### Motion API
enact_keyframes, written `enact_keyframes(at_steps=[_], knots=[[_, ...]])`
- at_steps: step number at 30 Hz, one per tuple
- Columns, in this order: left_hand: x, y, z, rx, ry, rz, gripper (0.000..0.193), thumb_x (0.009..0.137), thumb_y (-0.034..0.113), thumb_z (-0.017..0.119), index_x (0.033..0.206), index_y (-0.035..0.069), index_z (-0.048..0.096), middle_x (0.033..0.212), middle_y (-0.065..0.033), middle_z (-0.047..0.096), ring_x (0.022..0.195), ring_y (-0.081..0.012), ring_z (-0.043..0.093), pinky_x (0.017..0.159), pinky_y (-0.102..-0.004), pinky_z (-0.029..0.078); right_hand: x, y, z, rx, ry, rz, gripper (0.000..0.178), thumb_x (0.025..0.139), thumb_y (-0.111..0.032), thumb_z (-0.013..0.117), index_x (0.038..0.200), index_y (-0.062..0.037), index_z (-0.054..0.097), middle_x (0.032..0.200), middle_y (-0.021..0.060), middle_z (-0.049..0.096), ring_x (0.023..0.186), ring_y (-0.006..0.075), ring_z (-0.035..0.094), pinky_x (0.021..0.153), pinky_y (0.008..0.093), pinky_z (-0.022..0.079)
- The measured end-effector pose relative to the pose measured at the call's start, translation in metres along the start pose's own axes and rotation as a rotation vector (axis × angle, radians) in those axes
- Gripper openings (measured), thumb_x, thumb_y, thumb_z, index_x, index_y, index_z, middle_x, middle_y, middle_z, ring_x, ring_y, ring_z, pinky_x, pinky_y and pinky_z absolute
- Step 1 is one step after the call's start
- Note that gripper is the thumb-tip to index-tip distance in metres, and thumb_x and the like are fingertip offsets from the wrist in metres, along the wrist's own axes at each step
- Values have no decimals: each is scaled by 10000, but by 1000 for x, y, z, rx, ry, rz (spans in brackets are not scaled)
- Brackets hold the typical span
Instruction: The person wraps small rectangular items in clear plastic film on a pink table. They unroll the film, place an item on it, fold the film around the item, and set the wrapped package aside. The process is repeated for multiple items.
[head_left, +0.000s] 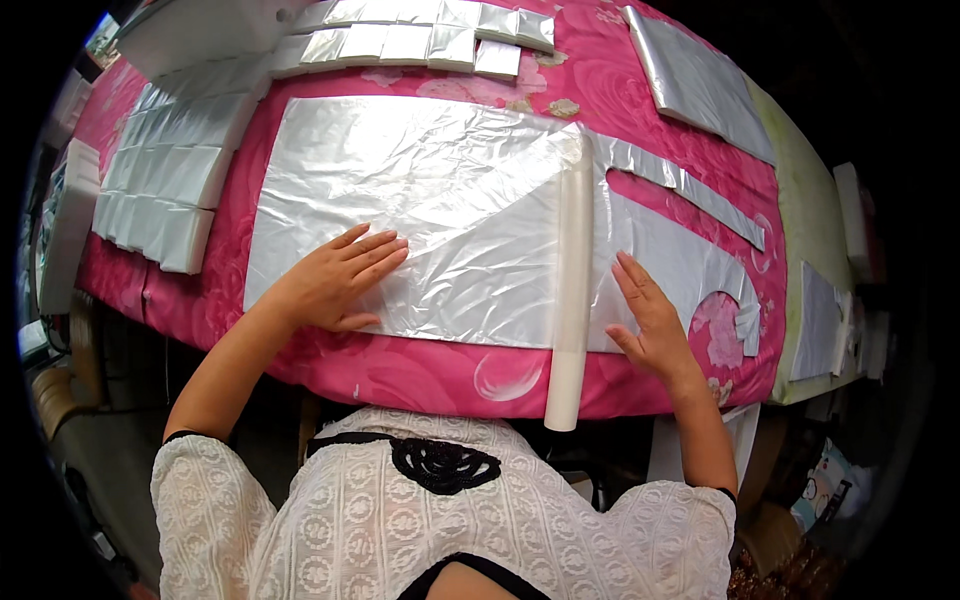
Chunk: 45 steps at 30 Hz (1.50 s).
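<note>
A large, thin, silvery-white plastic carrier bag (440,210) lies flat and creased in front of me, its two handle loops toward the right. Across it, from far to near, rests a long pale tube (572,270), its near end jutting past the table's front edge. My left hand (355,275) lies flat on the bag left of the tube, fingers stretched out. To the right of the tube, my right hand (648,315) is over the bag near the handle end, fingers extended and thumb apart. Neither hand holds anything.
Bundles of folded white plastic (165,180) stand in rows at the left, with more stacked packets (405,42) along the far side. A pile of silvery bags (695,85) lies at the far right. Pink floral cloth (430,375) covers the table; pale green cloth (815,210) borders it at right.
</note>
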<state>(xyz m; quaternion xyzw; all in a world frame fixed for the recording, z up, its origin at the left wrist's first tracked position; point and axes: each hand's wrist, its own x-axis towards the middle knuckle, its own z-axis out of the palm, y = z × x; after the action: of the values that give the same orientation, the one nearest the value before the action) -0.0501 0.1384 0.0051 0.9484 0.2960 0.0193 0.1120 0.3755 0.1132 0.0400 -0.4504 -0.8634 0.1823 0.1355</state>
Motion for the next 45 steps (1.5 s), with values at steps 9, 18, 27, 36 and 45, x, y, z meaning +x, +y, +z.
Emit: enact_keyframes(at_steps=[9, 18, 27, 36, 45], knots=[[-34, 1, -13, -23, 459, -124, 727, 801, 435, 545, 1347, -6, 357, 1371, -164, 418, 1270, -307, 404, 1062, -433, 285, 59, -40, 53, -84, -98, -310, 689, 835, -497, 497, 1373, -85, 377, 1455, 120, 296, 1360, 343, 220, 1104, 466, 177], [-97, 25, -4, -287, 673, -371, 614, 901, 439, 431, 1298, -31, 422, 1280, -215, 491, 1164, -355, 487, 979, -403, 371, 138, -155, 76, 701, -197, -736, 444, 844, -313, 581, 1183, -27, 556, 1171, 153, 580, 1120, 320, 527, 942, 405, 415], [-139, 86, 20, -541, 629, -698, 551, 855, 281, 537, 1296, -27, 416, 1264, -227, 490, 1163, -366, 478, 982, -392, 365, 203, -132, 124, 30, -82, -712, 542, 870, -426, 499, 1304, -103, 468, 1399, 98, 389, 1307, 291, 335, 1093, 448, 210], [-122, 105, 23, -513, 594, -1075, 735, 689, 161, 738, 1292, -25, 362, 1192, -202, 428, 1008, -314, 518, 873, -379, 433, 272, -236, 185, 71, -101, -668, 421, 856, -328, 526, 1175, -57, 575, 1226, 88, 563, 1256, 260, 406, 1079, 450, 220], [-140, 108, 18, -1661, 743, -954, 774, 673, 319, 778, 1268, -25, 422, 1055, -99, 583, 913, -145, 588, 784, -293, 507, 252, -241, 188, 756, 330, -160, 886, 778, -121, 560, 1433, 6, -24, 1455, 309, -37, 1382, 397, -8, 1111, 455, 84]])
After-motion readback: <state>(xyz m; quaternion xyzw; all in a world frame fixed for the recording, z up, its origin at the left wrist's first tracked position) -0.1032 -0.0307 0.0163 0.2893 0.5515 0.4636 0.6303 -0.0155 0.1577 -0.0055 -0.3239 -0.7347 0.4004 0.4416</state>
